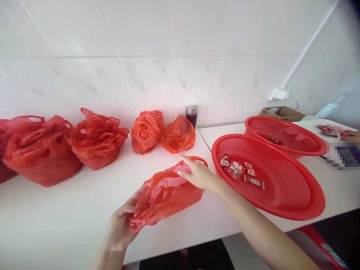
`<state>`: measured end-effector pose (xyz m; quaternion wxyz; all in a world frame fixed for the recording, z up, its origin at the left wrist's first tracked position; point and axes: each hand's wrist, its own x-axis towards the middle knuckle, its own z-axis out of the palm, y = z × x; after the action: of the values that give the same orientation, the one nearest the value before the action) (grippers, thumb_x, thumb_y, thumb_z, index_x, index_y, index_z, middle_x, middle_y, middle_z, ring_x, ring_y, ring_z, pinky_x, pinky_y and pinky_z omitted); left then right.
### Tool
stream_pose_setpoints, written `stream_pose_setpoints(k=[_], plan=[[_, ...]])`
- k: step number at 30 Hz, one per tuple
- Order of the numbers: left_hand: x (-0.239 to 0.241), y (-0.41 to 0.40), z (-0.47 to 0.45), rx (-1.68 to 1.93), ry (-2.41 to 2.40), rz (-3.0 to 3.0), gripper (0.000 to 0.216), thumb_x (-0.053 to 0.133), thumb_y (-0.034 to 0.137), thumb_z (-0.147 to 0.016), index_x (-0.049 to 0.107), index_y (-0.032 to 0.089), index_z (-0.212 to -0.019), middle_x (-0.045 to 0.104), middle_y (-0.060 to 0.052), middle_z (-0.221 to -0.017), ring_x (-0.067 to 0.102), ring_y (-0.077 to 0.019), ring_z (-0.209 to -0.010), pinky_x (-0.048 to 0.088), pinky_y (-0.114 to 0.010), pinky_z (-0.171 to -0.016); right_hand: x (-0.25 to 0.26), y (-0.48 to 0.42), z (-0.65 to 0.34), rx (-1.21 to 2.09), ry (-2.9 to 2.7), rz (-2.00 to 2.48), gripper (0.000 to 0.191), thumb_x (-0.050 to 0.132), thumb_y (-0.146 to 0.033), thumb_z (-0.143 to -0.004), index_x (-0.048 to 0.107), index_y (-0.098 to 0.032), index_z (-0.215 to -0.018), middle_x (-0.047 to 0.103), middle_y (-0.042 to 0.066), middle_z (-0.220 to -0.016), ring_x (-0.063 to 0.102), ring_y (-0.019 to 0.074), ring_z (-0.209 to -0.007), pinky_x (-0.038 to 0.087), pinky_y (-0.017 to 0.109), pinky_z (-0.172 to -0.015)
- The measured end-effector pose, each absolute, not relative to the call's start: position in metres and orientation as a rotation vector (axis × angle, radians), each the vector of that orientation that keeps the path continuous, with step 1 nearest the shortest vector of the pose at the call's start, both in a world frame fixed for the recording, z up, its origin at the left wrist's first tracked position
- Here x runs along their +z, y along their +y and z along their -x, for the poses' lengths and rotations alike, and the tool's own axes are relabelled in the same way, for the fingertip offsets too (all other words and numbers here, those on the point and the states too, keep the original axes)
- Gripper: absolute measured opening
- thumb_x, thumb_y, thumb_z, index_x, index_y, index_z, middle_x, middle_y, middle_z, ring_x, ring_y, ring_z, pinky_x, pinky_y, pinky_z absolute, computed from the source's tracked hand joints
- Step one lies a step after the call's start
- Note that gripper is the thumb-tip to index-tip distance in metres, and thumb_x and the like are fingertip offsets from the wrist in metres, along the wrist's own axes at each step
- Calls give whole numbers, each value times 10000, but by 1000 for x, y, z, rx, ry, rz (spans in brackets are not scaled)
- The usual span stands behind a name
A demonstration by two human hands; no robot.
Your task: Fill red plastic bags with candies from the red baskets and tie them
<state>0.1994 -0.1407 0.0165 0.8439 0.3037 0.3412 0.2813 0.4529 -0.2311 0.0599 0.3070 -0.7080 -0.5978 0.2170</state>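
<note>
A flat, crumpled red plastic bag (pixel 165 193) lies on the white counter (pixel 56 217) in front of me. My left hand (pixel 122 225) grips its near left end, fingers closed on the plastic. My right hand (pixel 197 173) rests on the bag's far right end near its handle loop, fingers pressed on the plastic, index finger stretched out. Just right of that hand sits a round red mesh basket (pixel 284 187) holding several small red and white wrapped candies (pixel 239 170).
Several filled, knotted red bags (pixel 97 138) line the tiled wall, with a dark steel-capped flask (pixel 191 115) behind them. A second red basket (pixel 284 135), a cardboard box (pixel 281 111) and another person's hand (pixel 351 137) are at the right. The counter's edge runs near me.
</note>
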Motion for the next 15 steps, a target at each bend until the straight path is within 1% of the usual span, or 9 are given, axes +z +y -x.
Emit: stream_pose_setpoints(k=[2, 4, 6, 8, 10, 12, 14, 15], plan=[[11, -139, -197, 590, 699, -543, 788, 533, 155, -608, 476, 200, -1393, 723, -85, -1055, 688, -217, -833, 567, -261, -659, 42, -224, -458, 563, -1579, 2036, 690, 559, -388, -878, 269, -268, -1492, 627, 128, -1231, 603, 274, -1110, 464, 423, -903], [7, -139, -195, 604, 713, -512, 760, 543, 193, -682, 421, 227, -1431, 708, -98, -1113, 688, -246, -925, 572, -274, -666, 24, -219, -461, 618, -1586, 2138, 791, 651, -372, -802, 281, -249, -1490, 593, 147, -1280, 568, 293, -1166, 463, 413, -917], [5, -140, -194, 612, 774, -559, 743, 576, 175, -730, 394, 271, -1443, 692, -89, -1167, 680, -250, -986, 574, -284, -722, 12, -219, -461, 670, -1575, 2183, 887, 715, -336, -733, 271, -237, -1495, 570, 156, -1307, 553, 294, -1188, 465, 401, -927], [5, -142, -194, 609, 847, -627, 733, 619, 137, -733, 422, 277, -1426, 666, -82, -1228, 666, -247, -1034, 565, -281, -792, 10, -226, -456, 688, -1563, 2186, 905, 727, -291, -715, 273, -219, -1495, 544, 166, -1339, 531, 291, -1219, 451, 403, -962], [7, -144, -194, 622, 882, -668, 685, 661, 149, -722, 494, 240, -1380, 630, -85, -1289, 642, -252, -1086, 552, -254, -826, 24, -241, -448, 677, -1588, 2109, 833, 699, -287, -754, 302, -229, -1485, 512, 150, -1382, 493, 282, -1264, 419, 417, -1012], [10, -146, -195, 634, 879, -691, 634, 697, 195, -714, 554, 220, -1331, 599, -85, -1331, 605, -264, -1146, 545, -232, -839, 50, -262, -441, 653, -1632, 1941, 703, 643, -332, -824, 346, -288, -1460, 509, 97, -1398, 503, 254, -1257, 428, 414, -1015], [15, -147, -197, 631, 872, -728, 618, 722, 238, -706, 580, 231, -1308, 584, -74, -1350, 565, -278, -1199, 540, -232, -855, 80, -284, -448, 614, -1633, 1773, 576, 570, -391, -887, 377, -351, -1428, 577, 48, -1324, 605, 207, -1119, 505, 373, -921], [17, -148, -198, 623, 871, -750, 615, 727, 253, -706, 584, 244, -1304, 576, -63, -1360, 545, -280, -1222, 537, -232, -864, 94, -294, -458, 568, -1598, 1747, 536, 548, -406, -902, 395, -357, -1413, 615, 43, -1266, 639, 192, -1047, 531, 358, -871]])
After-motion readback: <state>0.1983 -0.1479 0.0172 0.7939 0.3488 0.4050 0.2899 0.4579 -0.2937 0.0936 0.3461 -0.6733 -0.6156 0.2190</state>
